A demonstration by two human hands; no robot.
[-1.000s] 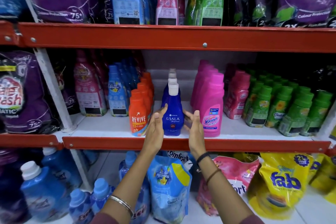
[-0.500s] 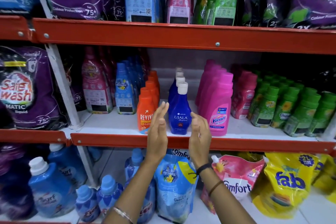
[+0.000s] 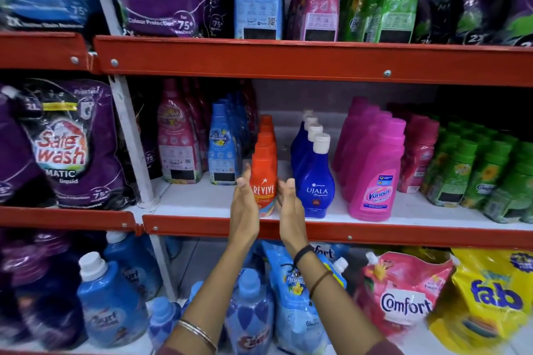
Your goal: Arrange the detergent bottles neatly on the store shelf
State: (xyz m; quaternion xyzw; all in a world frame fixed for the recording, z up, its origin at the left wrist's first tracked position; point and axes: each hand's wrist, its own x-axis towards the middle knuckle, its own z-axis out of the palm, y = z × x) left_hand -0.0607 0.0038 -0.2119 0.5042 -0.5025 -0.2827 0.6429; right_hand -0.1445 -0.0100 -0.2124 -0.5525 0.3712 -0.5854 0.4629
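On the middle shelf (image 3: 403, 235) a row of orange Revive bottles (image 3: 263, 170) runs front to back. My left hand (image 3: 245, 207) is flat against the left side of the front orange bottle. My right hand (image 3: 290, 207) is flat at its right side, fingers straight and apart. The bottle stands upright between my palms near the shelf's front edge. A row of blue Ujala bottles (image 3: 315, 181) with white caps stands just right of my right hand. A row of pink Vanish bottles (image 3: 377, 176) follows further right.
Light blue (image 3: 223, 150) and pink pouches (image 3: 177, 144) stand left of the orange row; green bottles (image 3: 473, 173) fill the right. Purple Safe Wash bags (image 3: 66, 147) sit past the white upright (image 3: 129, 141). Pouches and blue bottles crowd the lower shelf under my arms.
Both hands moved left from either side of the front blue Ujala bottle to either side of the front orange Revive bottle. The view shifted slightly as well.
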